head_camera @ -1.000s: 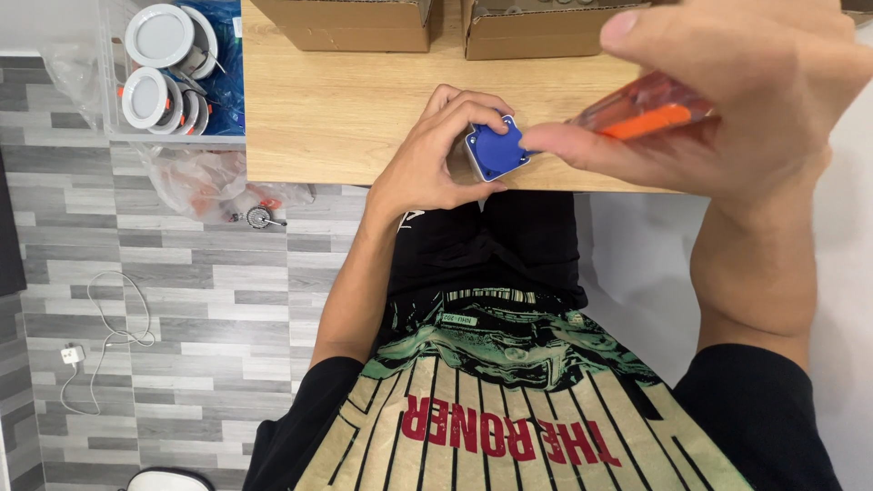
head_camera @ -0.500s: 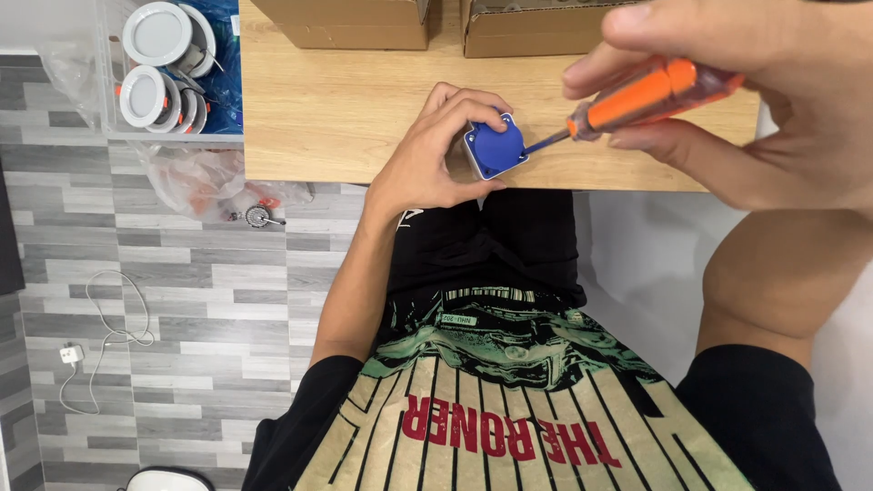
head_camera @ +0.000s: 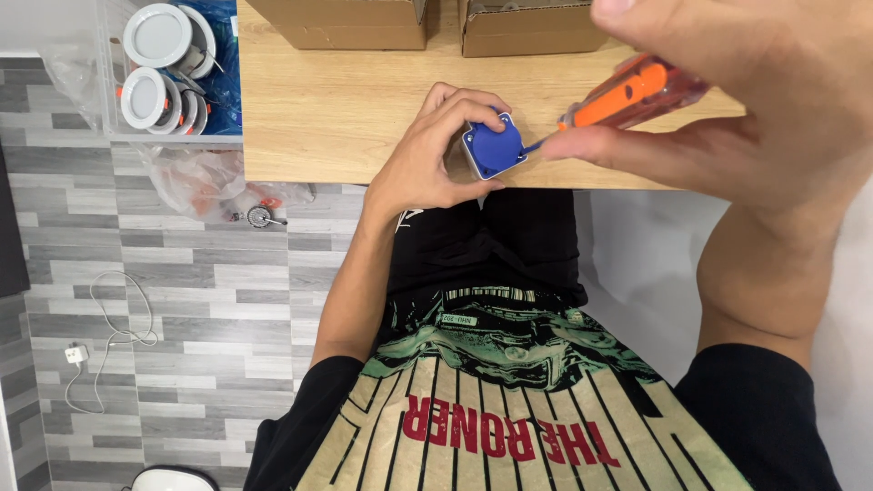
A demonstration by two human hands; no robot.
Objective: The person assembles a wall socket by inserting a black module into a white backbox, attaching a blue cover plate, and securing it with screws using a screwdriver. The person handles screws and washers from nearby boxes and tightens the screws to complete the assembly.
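Note:
My left hand [head_camera: 427, 150] grips a small square blue socket part [head_camera: 492, 147] against the near edge of the wooden table [head_camera: 346, 109]. Close to the camera, my right hand [head_camera: 727, 100] holds an orange-handled screwdriver [head_camera: 627, 91]. Its tip touches the right side of the blue part. The fingers of my left hand wrap around the part's left and top sides.
Two cardboard boxes [head_camera: 346, 23] [head_camera: 518, 27] stand at the table's far edge. A clear bin with round white lamp fittings [head_camera: 159, 64] sits left of the table, with plastic bags [head_camera: 195, 177] below it. A white cable and plug [head_camera: 100, 318] lie on the grey tiled floor.
My right hand has brought the screwdriver from a raised, flat pose down to the blue part, and the tip now rests on its right edge. My left hand stays in place.

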